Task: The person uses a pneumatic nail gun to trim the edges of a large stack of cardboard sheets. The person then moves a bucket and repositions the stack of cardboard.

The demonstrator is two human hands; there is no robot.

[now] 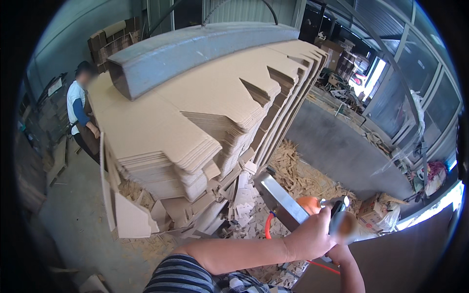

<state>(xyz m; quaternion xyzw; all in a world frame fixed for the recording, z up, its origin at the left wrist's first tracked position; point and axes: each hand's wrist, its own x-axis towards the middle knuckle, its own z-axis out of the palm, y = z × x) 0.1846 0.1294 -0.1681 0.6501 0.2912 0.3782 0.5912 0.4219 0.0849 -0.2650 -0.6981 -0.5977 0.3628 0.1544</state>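
Observation:
My left hand (310,237) is closed round the handle of a hand-held air tool (286,202). The tool has a long grey metal box-shaped head, an orange part and a red hose. Below and behind it, my right hand (338,253) is partly hidden and seems to be at the tool's rear; its fingers do not show. The metal head points up and left toward a tall stack of die-cut brown cardboard sheets (185,117), apart from its notched edge. Loose cardboard offcuts (244,200) hang and lie by the stack's near corner.
A heavy grey metal beam (205,53) lies across the stack's top. Cardboard scraps (312,171) cover the floor beside a low grey wall (342,141). A person (80,110) stands at the stack's left. A cardboard box (376,212) sits at the right.

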